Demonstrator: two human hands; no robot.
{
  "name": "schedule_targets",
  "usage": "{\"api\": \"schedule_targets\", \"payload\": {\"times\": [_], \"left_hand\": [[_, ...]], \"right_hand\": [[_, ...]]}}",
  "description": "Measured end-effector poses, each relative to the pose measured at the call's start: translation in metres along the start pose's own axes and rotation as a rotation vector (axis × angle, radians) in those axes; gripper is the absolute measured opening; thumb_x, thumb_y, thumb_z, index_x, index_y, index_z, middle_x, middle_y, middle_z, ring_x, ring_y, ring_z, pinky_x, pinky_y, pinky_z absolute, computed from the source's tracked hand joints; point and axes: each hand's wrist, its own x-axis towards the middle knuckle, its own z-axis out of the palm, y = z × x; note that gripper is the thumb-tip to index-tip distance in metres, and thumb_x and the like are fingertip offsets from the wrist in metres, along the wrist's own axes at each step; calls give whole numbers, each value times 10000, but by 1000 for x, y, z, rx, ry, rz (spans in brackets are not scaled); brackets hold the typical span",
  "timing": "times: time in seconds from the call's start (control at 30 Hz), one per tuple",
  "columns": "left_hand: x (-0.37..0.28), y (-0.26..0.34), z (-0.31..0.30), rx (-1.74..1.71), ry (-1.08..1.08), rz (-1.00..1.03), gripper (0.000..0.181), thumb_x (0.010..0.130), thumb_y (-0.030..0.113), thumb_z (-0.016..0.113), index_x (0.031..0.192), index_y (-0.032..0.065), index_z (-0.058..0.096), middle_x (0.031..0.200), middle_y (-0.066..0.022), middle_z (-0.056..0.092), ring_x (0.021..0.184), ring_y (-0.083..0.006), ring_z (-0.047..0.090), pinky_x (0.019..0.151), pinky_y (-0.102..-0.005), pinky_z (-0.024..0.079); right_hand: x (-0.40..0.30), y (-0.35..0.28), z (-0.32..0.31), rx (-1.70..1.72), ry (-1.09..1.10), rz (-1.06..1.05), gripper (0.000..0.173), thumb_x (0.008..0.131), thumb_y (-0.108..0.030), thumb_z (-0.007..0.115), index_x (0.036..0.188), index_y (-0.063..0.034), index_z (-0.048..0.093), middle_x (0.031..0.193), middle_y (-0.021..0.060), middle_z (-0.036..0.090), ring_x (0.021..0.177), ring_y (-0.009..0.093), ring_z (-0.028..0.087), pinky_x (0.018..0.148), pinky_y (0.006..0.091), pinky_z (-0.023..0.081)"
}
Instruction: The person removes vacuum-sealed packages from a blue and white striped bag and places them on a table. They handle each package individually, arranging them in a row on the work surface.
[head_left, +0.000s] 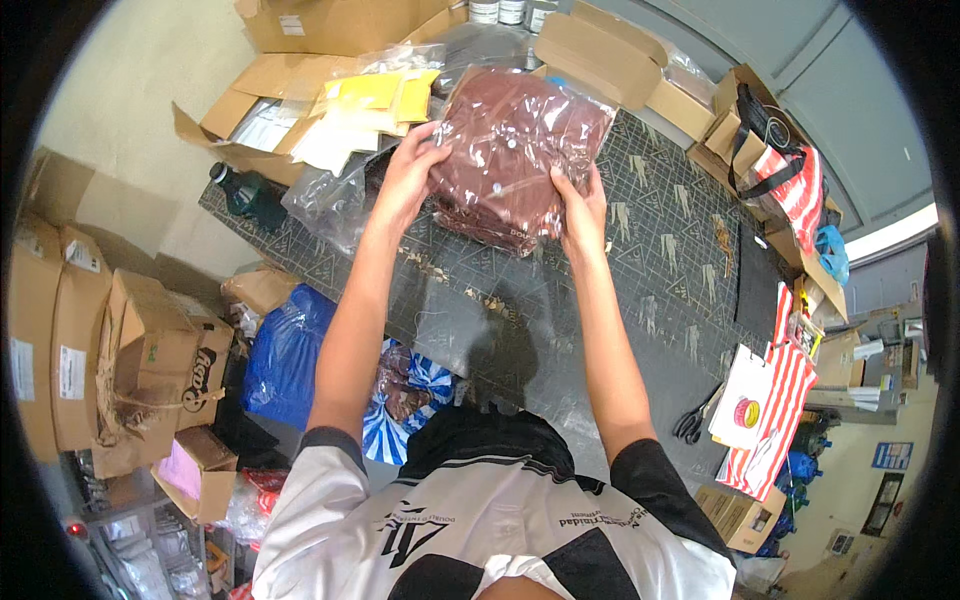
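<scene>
A folded maroon garment (517, 127) with small pale buttons, sealed in a clear plastic bag, is held up over the table (660, 300). My left hand (411, 171) grips its left edge, thumb on top. At the lower right edge, my right hand (583, 206) holds the bag with the thumb on its front. Directly below its near edge shows more maroon cloth in plastic (487, 231); whether this is a separate packet on the table I cannot tell. Crumpled clear plastic (330, 202) lies left of my left hand.
Yellow packets (382, 94) lie by an open carton (232, 112) at the back left, near a dark bottle (247, 195). Black scissors (694, 424), a roll of tape (746, 412) and red-striped bags (772, 427) lie at the right. Cartons (150, 360) stand at the left.
</scene>
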Motion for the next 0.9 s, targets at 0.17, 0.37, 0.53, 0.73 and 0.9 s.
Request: {"api": "schedule_targets", "payload": {"times": [0.17,0.37,0.53,0.73,0.9], "left_hand": [[48,-46,-14,539,47,-473,645,934,247,687,1488,36,434,1321,-165,601,1157,-239,616,945,-391,531],[-118,-120,-101,369,233,202,363,963,94,591,1318,20,601,1214,-117,680,1083,-198,672,954,-331,524],[-340,-233,-232,-164,308,-739,297,985,195,577,1242,59,638,1095,-74,710,948,-184,693,863,-341,573],[-445,-422,-249,-179,741,-923,325,967,321,592,1125,48,674,969,-101,730,803,-266,710,734,-402,600],[-405,-490,-185,-457,894,-1054,475,981,497,561,1092,51,684,945,-81,722,809,-269,696,763,-435,590]], "right_hand": [[22,52,-38,-291,145,265,931,825,-94,825,1545,52,254,1376,240,564,1127,260,643,943,343,531],[-6,33,-104,-285,15,248,542,966,-202,696,1400,50,490,1248,142,636,1132,258,644,975,418,556],[-83,27,-155,-593,230,325,491,1020,-253,622,1403,31,507,1333,146,635,1225,252,613,987,366,510],[-151,25,-194,-619,407,414,370,949,-314,727,1232,-91,642,1196,54,686,886,111,594,805,307,464],[-158,6,-173,-780,257,423,274,985,-281,683,1177,-89,648,1160,45,685,866,110,600,759,264,456]]}}
